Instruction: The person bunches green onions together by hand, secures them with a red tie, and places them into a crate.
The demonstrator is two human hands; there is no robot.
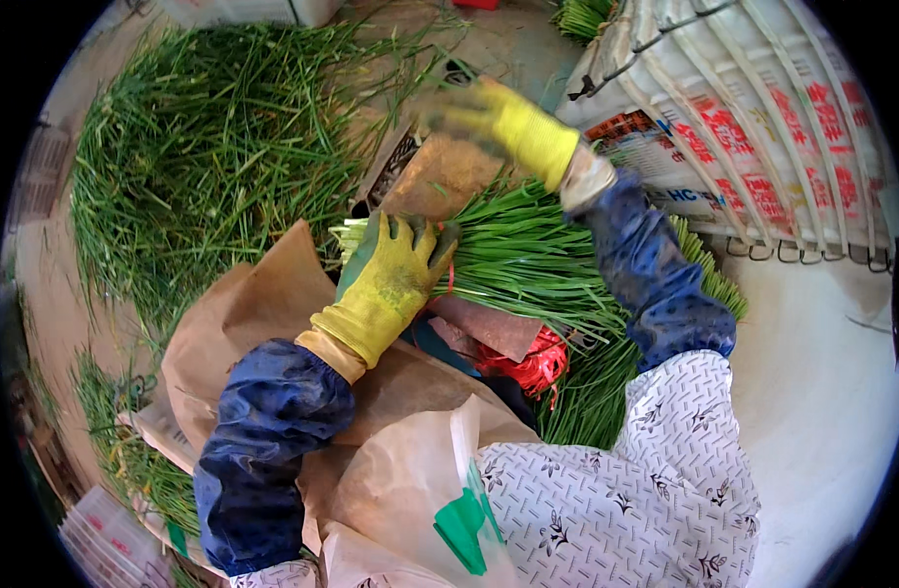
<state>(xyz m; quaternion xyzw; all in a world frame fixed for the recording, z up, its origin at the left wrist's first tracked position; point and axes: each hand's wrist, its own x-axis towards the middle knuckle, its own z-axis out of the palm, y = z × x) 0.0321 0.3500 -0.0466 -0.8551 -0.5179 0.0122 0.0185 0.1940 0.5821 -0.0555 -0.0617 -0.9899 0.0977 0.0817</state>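
A bunch of long green garlic chives (528,245) lies across my front, its pale cut ends to the left. My left hand (389,269), in a yellow glove with a dirty coating, is closed over the bunch near those ends. A thin red tie (450,276) shows beside its fingertips. Above the bunch, my right hand (499,122) in a matching glove is raised and apart from it. Its fingers are smeared by motion, so whether it holds anything is unclear. Behind the bunch stands a worn brown block (445,176).
A large heap of loose green leaves (214,147) covers the floor at left. Red plastic ties (533,363) lie below the bunch, beside more chives (592,407). Brown sheeting (244,284) spreads over my lap. A white printed sack with metal rods (753,127) stands at right.
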